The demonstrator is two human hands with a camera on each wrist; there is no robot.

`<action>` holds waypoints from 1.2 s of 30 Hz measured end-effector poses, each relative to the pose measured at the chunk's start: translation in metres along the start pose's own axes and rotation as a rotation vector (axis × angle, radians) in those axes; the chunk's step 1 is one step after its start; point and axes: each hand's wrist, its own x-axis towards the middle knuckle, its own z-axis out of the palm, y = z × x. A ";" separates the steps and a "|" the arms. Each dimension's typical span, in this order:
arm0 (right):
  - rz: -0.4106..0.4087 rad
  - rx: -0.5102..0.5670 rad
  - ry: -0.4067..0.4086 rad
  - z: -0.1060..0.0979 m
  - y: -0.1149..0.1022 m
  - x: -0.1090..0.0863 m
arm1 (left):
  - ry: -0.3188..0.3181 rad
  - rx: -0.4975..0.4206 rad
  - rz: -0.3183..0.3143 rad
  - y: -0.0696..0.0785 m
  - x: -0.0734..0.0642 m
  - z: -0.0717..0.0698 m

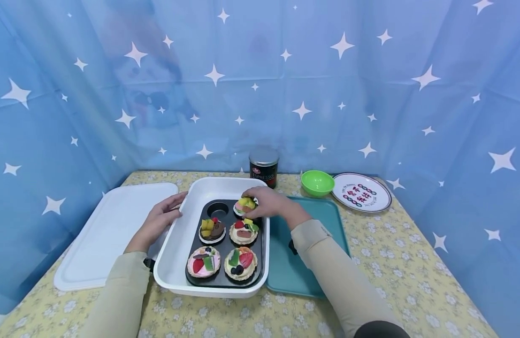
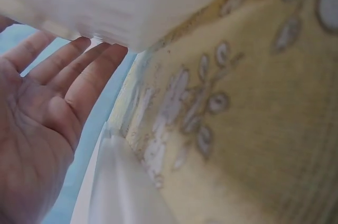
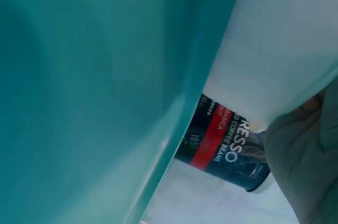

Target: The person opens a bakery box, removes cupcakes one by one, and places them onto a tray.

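A deep white container (image 1: 171,256) holds a dark muffin pan (image 1: 218,210). In the pan's far right cup, my right hand (image 1: 271,203) grips a small fruit tart (image 1: 245,203) topped with yellow pieces. Several more tarts sit in the nearer cups: a chocolate tart (image 1: 212,230), a cream tart (image 1: 244,232), a pink tart (image 1: 204,262) and a berry tart (image 1: 240,264). The far left cup shows its dark bottom. My left hand (image 1: 156,223) touches the container's left side; in the left wrist view its fingers lie fairly straight, tips against the white wall.
A white lid (image 1: 112,225) lies on the left. Right of the container is a teal tray (image 1: 315,225), partly under my right forearm. An espresso can (image 1: 264,169), a green bowl (image 1: 317,182) and a printed plate (image 1: 382,202) stand along the back, before a starry blue curtain (image 1: 281,84).
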 end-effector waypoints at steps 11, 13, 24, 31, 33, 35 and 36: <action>0.005 0.038 0.009 0.001 -0.003 0.001 | -0.067 -0.024 -0.015 0.001 -0.005 -0.005; 0.004 0.039 -0.001 0.003 -0.004 0.001 | -0.114 -0.033 -0.025 -0.001 -0.007 -0.007; -0.023 0.067 0.052 -0.002 -0.002 0.000 | -0.151 -0.024 0.007 -0.008 -0.001 -0.009; -0.013 0.170 0.108 -0.008 0.001 -0.004 | -0.151 -0.038 0.003 -0.010 0.000 -0.007; -0.016 0.166 0.111 -0.010 0.001 -0.007 | -0.154 -0.045 0.001 -0.009 -0.001 -0.007; -0.027 0.166 0.133 -0.012 0.000 -0.010 | -0.158 -0.055 -0.001 -0.009 -0.002 -0.008; -0.026 0.162 0.146 -0.014 -0.001 -0.012 | -0.160 -0.060 -0.002 -0.008 -0.002 -0.009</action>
